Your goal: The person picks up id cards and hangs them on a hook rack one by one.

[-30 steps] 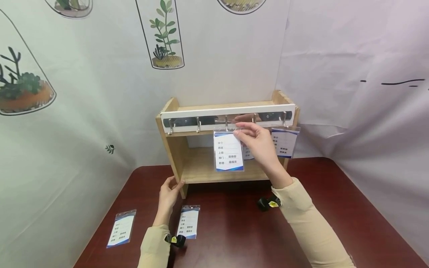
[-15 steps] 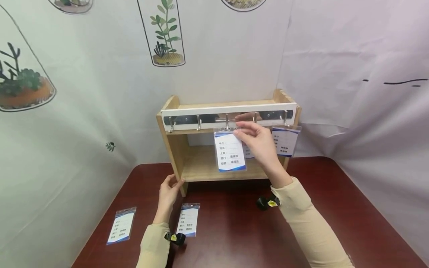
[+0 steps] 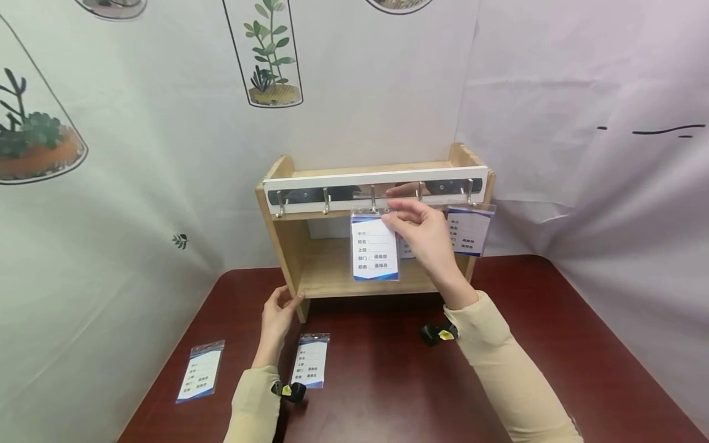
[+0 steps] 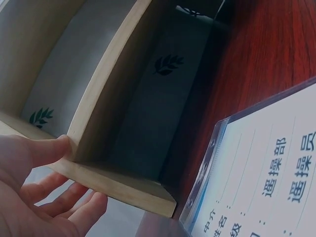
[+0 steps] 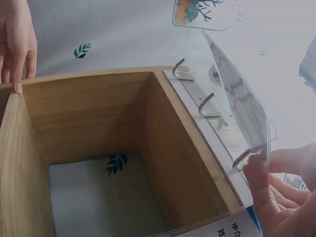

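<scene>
Pinching a badge [image 3: 373,249] near its upper right edge, the right hand [image 3: 425,237] holds it at the middle hook [image 3: 373,195], center of the frame, fingers drawn together on the thin plastic. Whether its slot is over the hook, I cannot tell. Lower left of center, the left hand [image 3: 279,317] grips the side edge of the wooden rack [image 3: 327,283], thumb at the front, other fingers bent along the outer face. Open room lies below the two left hooks; a hanging badge [image 3: 469,232] overlaps the rack's right edge. Lower left, one flat badge [image 3: 201,371] lies near the left edge of the tabletop [image 3: 376,381], which spreads between the arms.
</scene>
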A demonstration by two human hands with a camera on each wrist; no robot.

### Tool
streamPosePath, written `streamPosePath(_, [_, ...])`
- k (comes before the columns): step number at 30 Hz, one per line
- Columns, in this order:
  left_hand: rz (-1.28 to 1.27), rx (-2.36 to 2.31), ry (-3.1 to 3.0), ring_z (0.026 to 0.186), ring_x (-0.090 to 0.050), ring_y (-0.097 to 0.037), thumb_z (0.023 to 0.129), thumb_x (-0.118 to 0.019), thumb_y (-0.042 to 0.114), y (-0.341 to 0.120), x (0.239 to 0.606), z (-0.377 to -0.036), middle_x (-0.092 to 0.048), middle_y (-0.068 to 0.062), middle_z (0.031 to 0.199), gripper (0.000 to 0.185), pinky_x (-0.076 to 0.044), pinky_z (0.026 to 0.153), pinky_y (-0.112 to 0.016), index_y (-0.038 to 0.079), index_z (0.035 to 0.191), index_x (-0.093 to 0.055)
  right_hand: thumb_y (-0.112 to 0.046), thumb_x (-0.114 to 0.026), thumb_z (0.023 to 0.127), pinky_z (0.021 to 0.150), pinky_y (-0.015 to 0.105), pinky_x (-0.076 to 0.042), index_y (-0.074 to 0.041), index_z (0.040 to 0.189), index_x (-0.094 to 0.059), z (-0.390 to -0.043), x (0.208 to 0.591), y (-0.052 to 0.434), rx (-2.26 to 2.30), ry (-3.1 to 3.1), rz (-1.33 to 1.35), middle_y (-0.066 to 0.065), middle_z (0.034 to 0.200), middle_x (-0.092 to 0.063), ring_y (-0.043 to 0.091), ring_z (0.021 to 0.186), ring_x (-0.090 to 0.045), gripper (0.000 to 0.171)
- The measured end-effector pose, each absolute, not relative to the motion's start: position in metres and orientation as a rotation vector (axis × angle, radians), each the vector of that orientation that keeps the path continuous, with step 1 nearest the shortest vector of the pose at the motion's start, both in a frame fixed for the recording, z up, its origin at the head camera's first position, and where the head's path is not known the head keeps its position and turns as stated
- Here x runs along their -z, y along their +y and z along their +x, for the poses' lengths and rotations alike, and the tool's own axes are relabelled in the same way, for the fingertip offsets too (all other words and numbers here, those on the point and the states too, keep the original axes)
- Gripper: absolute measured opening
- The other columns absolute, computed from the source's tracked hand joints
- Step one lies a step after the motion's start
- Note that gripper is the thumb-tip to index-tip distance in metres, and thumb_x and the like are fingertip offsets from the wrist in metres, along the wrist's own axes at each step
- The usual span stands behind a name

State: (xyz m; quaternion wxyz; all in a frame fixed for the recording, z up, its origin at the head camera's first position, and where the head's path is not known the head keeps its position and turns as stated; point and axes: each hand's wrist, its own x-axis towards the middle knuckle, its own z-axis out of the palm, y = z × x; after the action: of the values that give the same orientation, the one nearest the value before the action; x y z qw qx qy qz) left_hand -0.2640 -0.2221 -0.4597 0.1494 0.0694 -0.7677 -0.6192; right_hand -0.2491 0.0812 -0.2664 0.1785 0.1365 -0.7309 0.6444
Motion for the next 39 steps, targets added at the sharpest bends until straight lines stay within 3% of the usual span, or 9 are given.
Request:
streamPosePath(15, [0.206,1.744,-2.218,0.124,-0.057,-0.044,0.096,-0.07,0.016,-0.221,0.463,-0.262,-0.058,-0.028,0.132,0.047,-0.047,0.102,-0.054,-0.005,0.135,-0.054,-0.016,-0.077,0.09,0.072,0.031,-0.058,-0.007,0.122,-0.07,-0.249,0.27,0.081,-1.814,-2.101,0.379,0.013,0.105,-0.075,0.014,0.078,-0.07,0.034])
streamPosePath(28, [0.208,1.774,-2.204,0.125,-0.057,-0.043,0.096,-0.07,0.018,-0.222,0.464,-0.261,-0.058,-0.029,0.133,0.047,-0.046,0.103,-0.055,-0.004,0.135,-0.055,-0.018,-0.076,0.091,0.064,0.026,-0.055,-0.008,0.122,-0.07,-0.249,0.275,0.08,-1.685,-2.151,0.377,0.009,0.101,-0.075,0.015,0.078,-0.071,0.033])
streamPosePath(36, [0.202,1.766,-2.201,0.123,-0.058,-0.042,0.096,-0.071,0.018,-0.221,0.464,-0.261,-0.059,-0.029,0.131,0.046,-0.047,0.102,-0.053,-0.004,0.133,-0.055,-0.017,-0.075,0.092,0.058,0.035,-0.055,-0.007,0.121,-0.07,-0.252,0.278,0.079,-1.625,-2.15,0.398,0.008,0.097,-0.075,0.018,0.071,-0.07,0.031])
streamPosePath(39, [0.2,1.771,-2.192,0.123,-0.059,-0.041,0.096,-0.071,0.017,-0.222,0.463,-0.262,-0.06,-0.029,0.13,0.045,-0.047,0.102,-0.053,-0.004,0.133,-0.056,-0.017,-0.075,0.092,0.055,0.033,-0.055,-0.007,0.12,-0.07,-0.253,0.279,0.078,-1.572,-2.142,0.405,0.008,0.096,-0.075,0.019,0.07,-0.069,0.03])
